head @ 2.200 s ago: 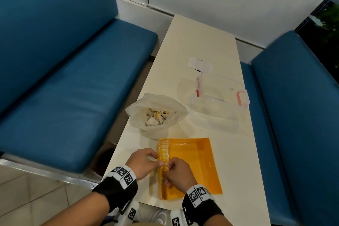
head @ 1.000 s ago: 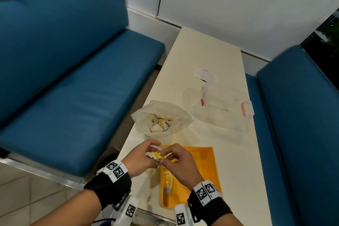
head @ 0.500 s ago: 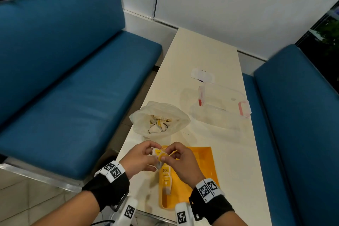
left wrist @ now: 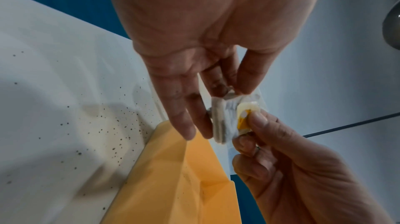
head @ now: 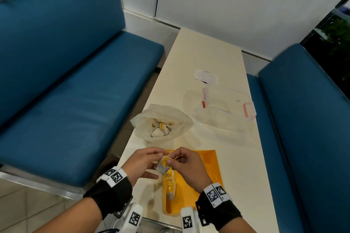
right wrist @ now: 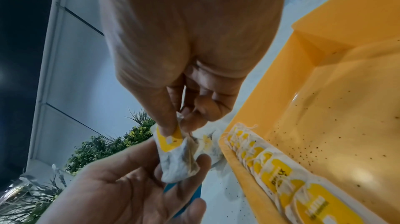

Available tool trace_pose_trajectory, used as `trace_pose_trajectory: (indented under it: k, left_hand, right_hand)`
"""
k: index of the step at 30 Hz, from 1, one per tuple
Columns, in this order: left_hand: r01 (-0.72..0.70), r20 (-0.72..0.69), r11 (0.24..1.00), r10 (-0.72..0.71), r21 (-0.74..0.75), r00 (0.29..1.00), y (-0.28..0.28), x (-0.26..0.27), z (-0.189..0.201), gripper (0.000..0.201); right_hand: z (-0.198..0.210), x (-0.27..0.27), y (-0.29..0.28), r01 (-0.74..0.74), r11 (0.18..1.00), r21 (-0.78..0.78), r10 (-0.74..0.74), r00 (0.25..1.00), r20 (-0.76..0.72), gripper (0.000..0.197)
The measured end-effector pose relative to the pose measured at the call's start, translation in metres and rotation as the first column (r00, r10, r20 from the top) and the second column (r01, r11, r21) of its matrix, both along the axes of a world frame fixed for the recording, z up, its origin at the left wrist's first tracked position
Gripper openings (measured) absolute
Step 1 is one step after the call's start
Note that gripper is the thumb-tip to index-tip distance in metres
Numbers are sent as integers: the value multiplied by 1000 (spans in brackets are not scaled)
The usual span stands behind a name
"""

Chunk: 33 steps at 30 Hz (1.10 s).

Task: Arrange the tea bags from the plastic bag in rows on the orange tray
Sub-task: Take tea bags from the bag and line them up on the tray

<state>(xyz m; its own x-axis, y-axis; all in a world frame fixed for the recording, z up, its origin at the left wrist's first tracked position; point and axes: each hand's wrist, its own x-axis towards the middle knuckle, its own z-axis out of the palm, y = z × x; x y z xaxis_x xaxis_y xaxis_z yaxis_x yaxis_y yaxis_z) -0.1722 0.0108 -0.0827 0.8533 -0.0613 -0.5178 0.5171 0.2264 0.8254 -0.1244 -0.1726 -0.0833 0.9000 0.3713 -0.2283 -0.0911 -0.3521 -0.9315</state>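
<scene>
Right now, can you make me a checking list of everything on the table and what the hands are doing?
Surface: long cream table, dark crumbs sprinkled near the tray.
Job's things: orange plastic tray at the near edge, one row of yellow-labelled tea bags overlapping along its left wall; crinkly clear plastic bag behind it, open, more tea bags inside; one white tea bag with a yellow tag held above the tray.
Clutter: clear plastic box with pink clips; small white packet behind it.
Grippers: left hand and right hand both pinch the held tea bag.
Cables: nothing seen.
Surroundings: blue cushioned benches both sides, white wall, green plants.
</scene>
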Motion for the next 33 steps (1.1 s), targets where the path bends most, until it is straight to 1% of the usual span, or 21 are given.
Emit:
trace_pose_trajectory:
  k: [4,6,7,8,10,12,13,14,16,18,20,21,22,23,24,26,28,30,33]
  left_hand:
    - [-90,11,992,90,92,996,0,4,-9,20]
    - [-138,69,976,128,170,989,3,6,-16,19]
    - [-148,111,963,125,226,986,5,6,-20,21]
    - [-146,149,950,107,276,983,8,7,-24,23]
    - [-102,181,926,37,363,983,12,5,-30,31]
    - [-43,173,892,-40,450,984,14,4,-34,39]
    - [-13,160,866,-77,500,984,13,3,-34,40]
    - [12,152,837,-113,547,982,12,2,-33,39]
    - [69,123,751,-198,657,972,8,0,-31,37]
    - [122,83,666,-267,736,960,3,-1,-32,28]
    - [183,3,621,-286,762,958,-3,-2,-30,5]
    - [216,-41,594,-294,775,955,-6,-2,-30,16]
    - [254,-80,570,-311,781,947,-9,-2,-30,34]
    - [291,-126,545,-320,787,939,-12,-2,-30,46]
    - [318,-154,520,-333,793,930,-15,-1,-28,53]
    - [359,-195,488,-355,796,915,-18,-1,-28,55]
    - [387,-215,472,-377,792,901,-19,-1,-30,55]
    - [385,-213,487,-370,784,904,-18,-1,-34,55]
    - [389,-212,496,-377,776,902,-18,-1,-35,55]
  right_hand:
    - [8,-4,-5,-40,999,-6,40,998,53,12]
    - [14,-5,-9,-54,998,35,54,998,11,11]
    - [16,-4,-12,-56,998,32,57,998,-23,12]
    - [16,-3,-16,-58,998,0,57,997,-51,13]
    - [12,-1,-26,-81,988,-130,71,994,-78,11]
    - [5,0,-35,-132,962,-238,108,988,-108,8]
    - [2,-1,-38,-164,947,-276,131,982,-133,8]
    - [-2,-2,-41,-199,930,-310,154,975,-163,8]
    - [-5,-7,-43,-277,893,-354,204,951,-231,8]
    - [-7,-12,-40,-343,856,-388,239,926,-292,6]
    - [-10,-17,-36,-389,823,-413,261,906,-334,6]
    - [-13,-19,-33,-405,813,-418,267,898,-350,7]
    - [-16,-20,-31,-416,807,-419,269,891,-365,7]
    - [-20,-21,-29,-425,799,-424,271,886,-377,8]
    - [-23,-22,-27,-433,790,-434,270,881,-388,10]
    - [-28,-23,-24,-449,773,-448,275,874,-402,14]
    - [-29,-24,-22,-463,756,-462,285,869,-404,18]
    - [-29,-24,-22,-457,747,-483,286,876,-387,21]
    - [-34,-22,-22,-398,774,-492,251,907,-337,22]
